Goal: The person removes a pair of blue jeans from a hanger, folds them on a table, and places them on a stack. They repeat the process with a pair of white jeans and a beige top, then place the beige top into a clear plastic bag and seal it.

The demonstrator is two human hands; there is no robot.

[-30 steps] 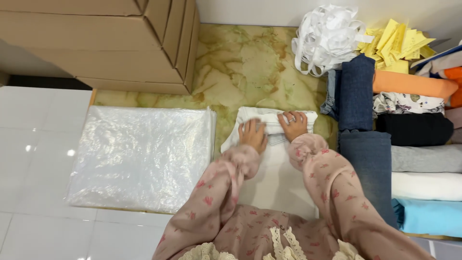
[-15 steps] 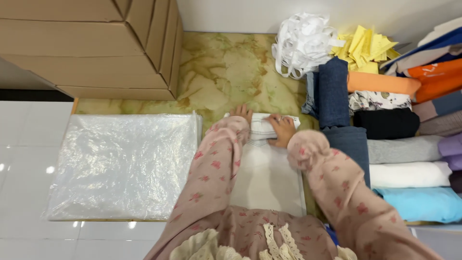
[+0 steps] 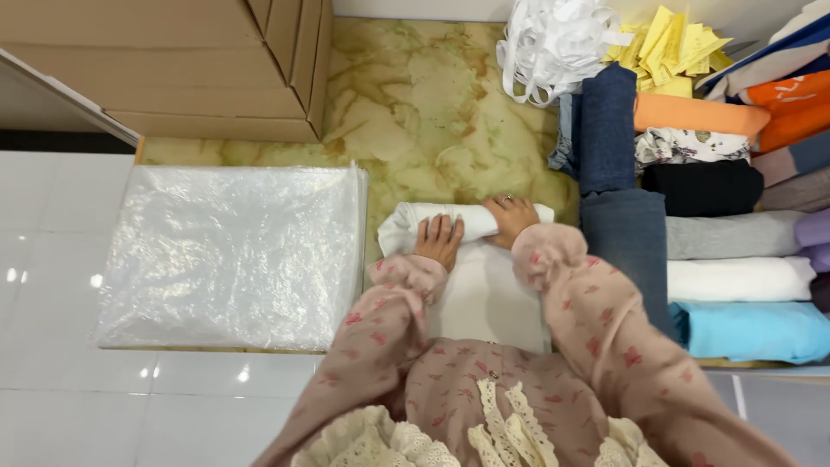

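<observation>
A white cloth (image 3: 484, 294) lies on the marbled floor in front of me, its far end rolled into a thick roll (image 3: 424, 220). My left hand (image 3: 439, 239) presses on the roll's near side, fingers spread over it. My right hand (image 3: 510, 216) rests on top of the roll a little further right, fingers curled over it. Both arms wear pink flowered sleeves. The unrolled part of the cloth runs back under my arms toward my lap.
A stack of clear plastic bags (image 3: 229, 255) lies left of the cloth. Flat cardboard boxes (image 3: 173, 65) stand at the back left. Rolled cloths in several colours (image 3: 735, 233) fill the right side, with white ribbon (image 3: 553, 43) and yellow paper tags (image 3: 666, 47) behind.
The roll at the cloth's far end has grown thicker and come nearer to me. Both hands have moved with it, staying on the roll.
</observation>
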